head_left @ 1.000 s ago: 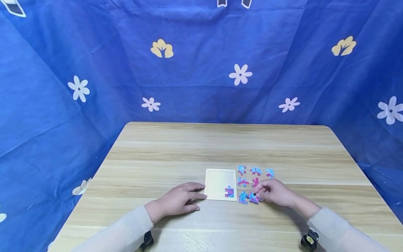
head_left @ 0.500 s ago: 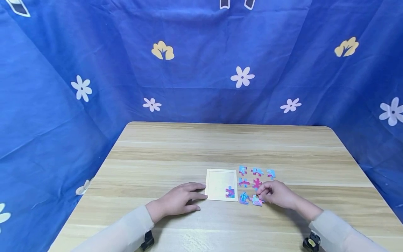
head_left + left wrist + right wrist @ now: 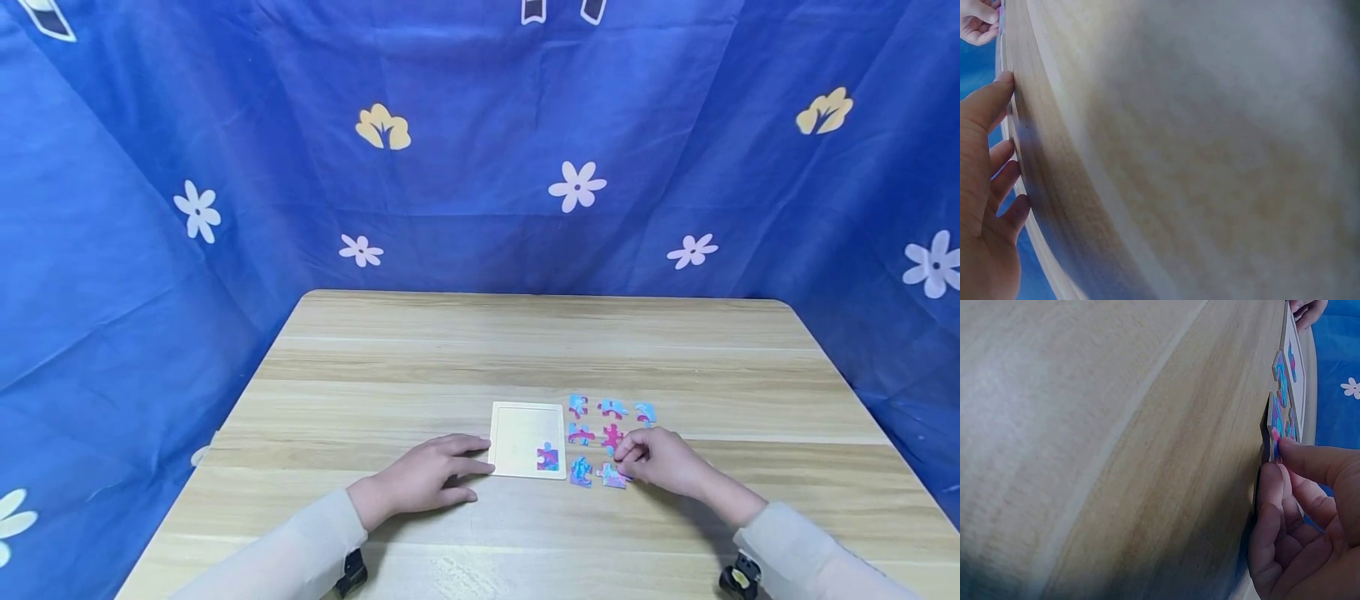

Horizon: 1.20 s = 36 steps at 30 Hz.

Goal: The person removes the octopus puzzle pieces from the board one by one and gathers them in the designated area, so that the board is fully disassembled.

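Observation:
A square wooden puzzle frame (image 3: 517, 417) lies on the table, one purple-and-blue puzzle piece (image 3: 548, 457) in its lower right corner. My left hand (image 3: 427, 475) rests beside it, fingertips at its left edge and fingers loosely extended. With my right hand (image 3: 660, 461) I pinch a pink-and-blue puzzle piece (image 3: 612, 476) between thumb and fingers. In the right wrist view the pinched piece (image 3: 1275, 428) stands close over the wood with a shadow beneath it. Just left of it lies a blue puzzle piece (image 3: 581, 472). My right fingers partly cover the pinched piece.
Several loose puzzle pieces lie in rows right of the frame, among them a red piece (image 3: 612, 437) and a blue-and-pink top piece (image 3: 612, 408). The wooden table (image 3: 420, 350) ends at a blue flowered curtain (image 3: 465, 150) behind and at both sides.
The piece in my right hand has shifted slightly right, away from the blue piece, and its face shows lighter and turned. My left hand stays at the frame's edge.

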Tool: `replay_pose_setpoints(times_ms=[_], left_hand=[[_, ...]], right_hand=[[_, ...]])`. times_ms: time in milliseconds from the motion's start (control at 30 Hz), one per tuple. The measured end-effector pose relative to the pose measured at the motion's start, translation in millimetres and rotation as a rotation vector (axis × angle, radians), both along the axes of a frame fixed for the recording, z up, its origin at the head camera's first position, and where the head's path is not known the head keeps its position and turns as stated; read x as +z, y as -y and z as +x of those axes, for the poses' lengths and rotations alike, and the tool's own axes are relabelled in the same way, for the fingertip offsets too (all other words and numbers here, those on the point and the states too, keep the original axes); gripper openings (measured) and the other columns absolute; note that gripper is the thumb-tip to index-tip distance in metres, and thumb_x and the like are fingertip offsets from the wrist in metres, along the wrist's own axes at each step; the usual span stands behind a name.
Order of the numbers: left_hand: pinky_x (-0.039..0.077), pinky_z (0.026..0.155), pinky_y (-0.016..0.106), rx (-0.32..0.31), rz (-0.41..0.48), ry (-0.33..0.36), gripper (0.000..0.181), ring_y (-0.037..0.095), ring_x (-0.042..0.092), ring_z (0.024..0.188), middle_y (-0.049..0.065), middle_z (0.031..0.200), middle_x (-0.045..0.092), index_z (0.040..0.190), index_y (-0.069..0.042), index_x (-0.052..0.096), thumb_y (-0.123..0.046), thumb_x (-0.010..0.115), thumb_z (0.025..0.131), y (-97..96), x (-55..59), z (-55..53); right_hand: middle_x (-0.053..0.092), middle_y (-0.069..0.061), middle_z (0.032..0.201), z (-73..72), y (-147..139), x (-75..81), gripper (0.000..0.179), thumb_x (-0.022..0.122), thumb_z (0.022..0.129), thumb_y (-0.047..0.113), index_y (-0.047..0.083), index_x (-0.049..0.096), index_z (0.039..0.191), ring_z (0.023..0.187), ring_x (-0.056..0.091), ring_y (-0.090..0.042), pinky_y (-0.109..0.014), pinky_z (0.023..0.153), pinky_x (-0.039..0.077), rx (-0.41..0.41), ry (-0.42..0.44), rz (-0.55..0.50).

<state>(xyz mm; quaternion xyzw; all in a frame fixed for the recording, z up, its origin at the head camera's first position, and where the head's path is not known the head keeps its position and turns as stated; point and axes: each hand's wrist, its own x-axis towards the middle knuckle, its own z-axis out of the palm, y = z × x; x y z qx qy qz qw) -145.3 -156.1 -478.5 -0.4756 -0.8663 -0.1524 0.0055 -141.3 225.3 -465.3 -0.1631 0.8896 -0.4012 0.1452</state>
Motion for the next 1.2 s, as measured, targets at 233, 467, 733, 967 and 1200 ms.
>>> replay_pose_setpoints(times_ms=[233,467,733,967,1200], left_hand=[[0.037,0.105,0.039,-0.005,0.004,-0.014,0.042,0.024,0.047,0.126,0.007,0.137,0.052,0.123,-0.018,0.066,-0.038,0.068,0.086,0.5,-1.7,-0.6],[0.037,0.106,0.040,-0.001,0.008,-0.010,0.042,0.024,0.047,0.126,0.007,0.137,0.052,0.123,-0.018,0.066,-0.038,0.068,0.086,0.1,-3.0,-0.2],[0.036,0.106,0.040,0.007,-0.003,0.001,0.042,0.024,0.046,0.127,0.007,0.138,0.051,0.124,-0.018,0.065,-0.038,0.068,0.087,-1.2,-3.3,1.9],[0.035,0.107,0.039,0.013,-0.005,-0.001,0.042,0.024,0.045,0.128,0.007,0.138,0.051,0.124,-0.019,0.065,-0.038,0.068,0.087,-2.9,-4.6,5.7],[0.035,0.107,0.040,0.018,0.002,0.001,0.042,0.025,0.045,0.128,0.007,0.138,0.050,0.124,-0.018,0.065,-0.038,0.068,0.087,-5.0,-5.4,8.3]], right_hand=[[0.061,0.004,0.075,0.9,0.8,0.0,0.008,0.071,0.081,0.001,0.006,0.066,0.085,0.069,0.054,-0.010,-0.021,0.058,0.048,-0.013,-0.013,0.020],[0.059,0.003,0.075,-0.7,1.4,0.3,0.010,0.073,0.080,0.002,0.006,0.066,0.086,0.063,0.054,-0.011,-0.022,0.052,0.048,-0.033,-0.026,0.027],[0.061,0.001,0.080,-5.2,10.6,0.7,0.015,0.073,0.081,0.007,0.004,0.066,0.094,0.065,0.057,-0.013,-0.024,0.053,0.050,-0.047,-0.013,-0.035],[0.063,0.001,0.084,-7.9,26.8,-0.9,0.020,0.074,0.081,0.009,0.003,0.066,0.099,0.070,0.058,-0.015,-0.023,0.060,0.051,-0.024,-0.047,-0.078],[0.064,-0.002,0.092,-9.2,41.7,-1.3,0.022,0.070,0.083,0.004,0.003,0.065,0.105,0.081,0.061,-0.015,-0.023,0.072,0.054,0.012,-0.050,-0.097]])
